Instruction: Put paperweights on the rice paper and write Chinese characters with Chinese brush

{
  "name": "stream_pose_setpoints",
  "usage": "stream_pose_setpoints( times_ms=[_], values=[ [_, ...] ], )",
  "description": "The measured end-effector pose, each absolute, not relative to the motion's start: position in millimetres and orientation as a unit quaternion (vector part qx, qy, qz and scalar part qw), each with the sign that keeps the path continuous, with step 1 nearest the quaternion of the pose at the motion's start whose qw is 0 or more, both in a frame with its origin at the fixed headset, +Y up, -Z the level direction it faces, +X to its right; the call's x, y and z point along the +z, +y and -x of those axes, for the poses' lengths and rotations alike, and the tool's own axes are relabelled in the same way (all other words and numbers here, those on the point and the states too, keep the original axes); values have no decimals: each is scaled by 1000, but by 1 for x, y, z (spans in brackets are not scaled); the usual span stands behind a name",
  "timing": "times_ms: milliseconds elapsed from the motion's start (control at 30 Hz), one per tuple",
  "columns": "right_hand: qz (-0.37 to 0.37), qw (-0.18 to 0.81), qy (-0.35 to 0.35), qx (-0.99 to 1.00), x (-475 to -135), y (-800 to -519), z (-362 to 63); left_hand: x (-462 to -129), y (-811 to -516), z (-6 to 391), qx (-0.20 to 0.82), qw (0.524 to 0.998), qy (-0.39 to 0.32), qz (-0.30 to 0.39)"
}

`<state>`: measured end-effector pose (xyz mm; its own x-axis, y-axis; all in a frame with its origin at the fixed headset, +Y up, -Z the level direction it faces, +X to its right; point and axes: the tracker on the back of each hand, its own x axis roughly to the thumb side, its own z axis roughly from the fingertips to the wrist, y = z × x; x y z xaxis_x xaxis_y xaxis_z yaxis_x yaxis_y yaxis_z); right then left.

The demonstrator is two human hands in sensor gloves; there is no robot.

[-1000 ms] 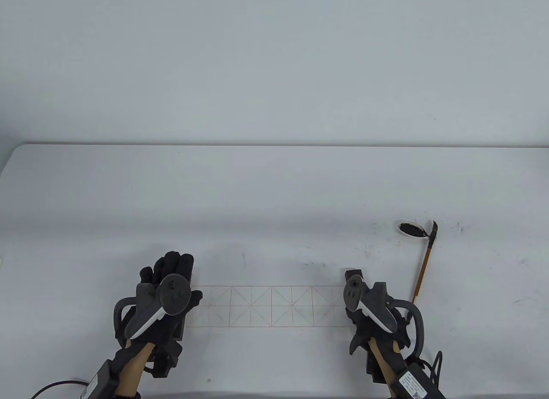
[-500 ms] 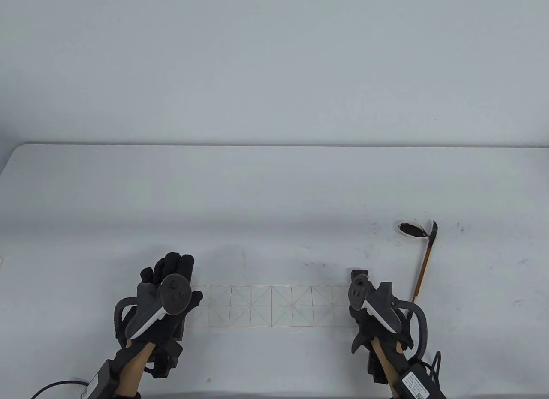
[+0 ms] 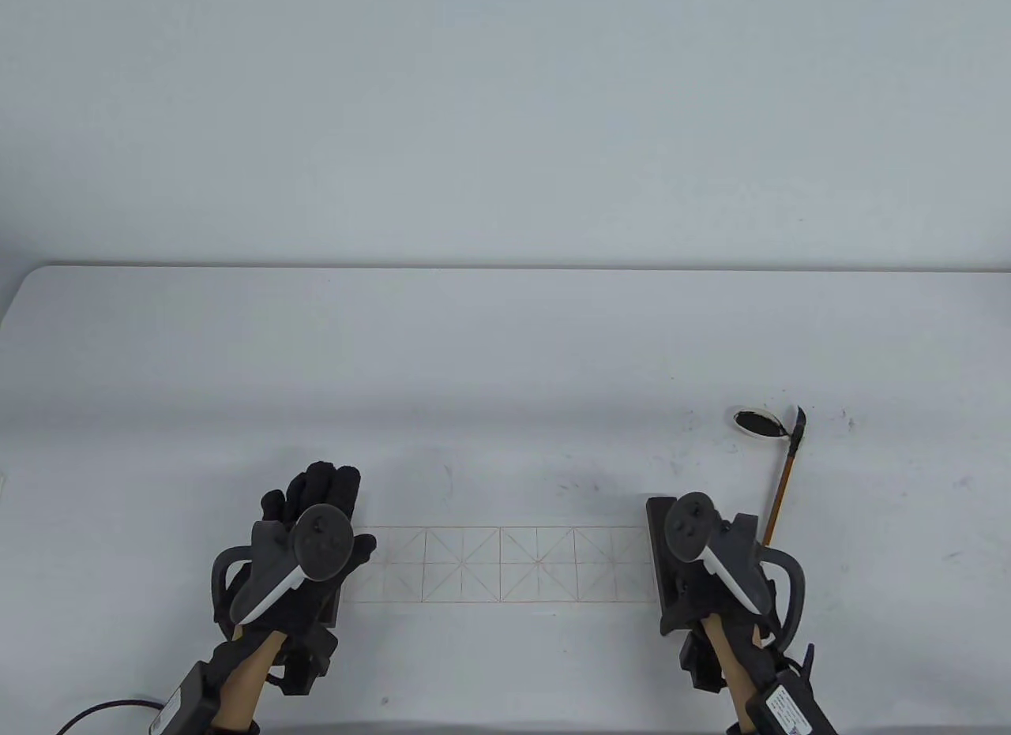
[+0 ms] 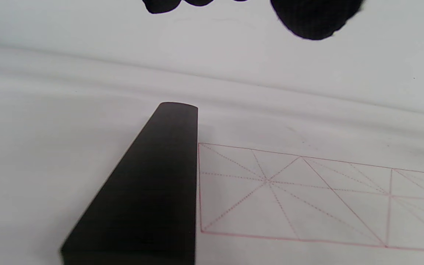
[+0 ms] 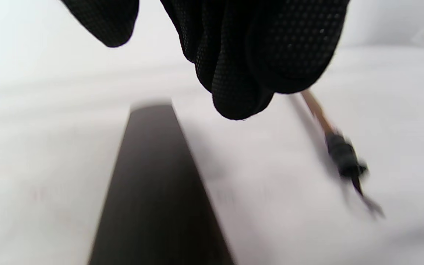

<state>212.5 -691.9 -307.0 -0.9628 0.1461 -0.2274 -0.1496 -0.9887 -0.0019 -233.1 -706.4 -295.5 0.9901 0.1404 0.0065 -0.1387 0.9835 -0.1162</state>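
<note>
The rice paper, printed with a red grid, lies flat near the table's front edge. A dark bar paperweight sits on its left end, mostly hidden in the table view beneath my left hand, whose straight fingers hover above it. The second paperweight lies on the paper's right end. My right hand is just right of that bar, its fingers hanging loosely curled over bare table and holding nothing. The brush lies to the right of this hand, its looped handle end close by.
A small white dish of black ink stands by the brush's tip at the right. Ink smudges mark the white table around the paper and the dish. Cables trail from both wrists at the front edge.
My right hand has slid to the right off the right paperweight, uncovering it, and is now closer to the brush handle. The left hand has barely moved.
</note>
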Motion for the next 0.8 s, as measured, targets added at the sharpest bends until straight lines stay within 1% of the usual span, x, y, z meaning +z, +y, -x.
stream_pose_setpoints(
  times_ms=[33, 100, 200, 267, 300, 367, 433, 467, 567, 800],
  values=[
    [112, 85, -29, 990, -305, -683, -221, -295, -707, 234, 68, 996, -6, 59],
    [95, 77, -75, 990, -304, -670, -236, -295, -707, 235, 72, 996, -4, 60],
    [71, 2, -135, 988, -303, -657, -260, -295, -705, 235, 77, 995, -5, 55],
    [58, -50, -162, 984, -305, -658, -273, -294, -705, 235, 73, 996, -7, 53],
    [51, -72, -162, 983, -305, -661, -277, -294, -705, 234, 73, 996, -7, 53],
    [27, -154, -148, 977, -308, -672, -286, -294, -705, 234, 72, 996, -9, 53],
    [7, -215, -139, 967, -311, -681, -291, -294, -705, 234, 72, 996, -9, 54],
    [-7, -250, -124, 960, -313, -689, -294, -294, -705, 234, 73, 996, -8, 54],
    [-18, -295, -76, 952, -321, -708, -298, -294, -705, 235, 76, 995, -6, 56],
    [-39, -348, -9, 937, -337, -739, -297, -294, -705, 235, 77, 995, -4, 57]
  ],
)
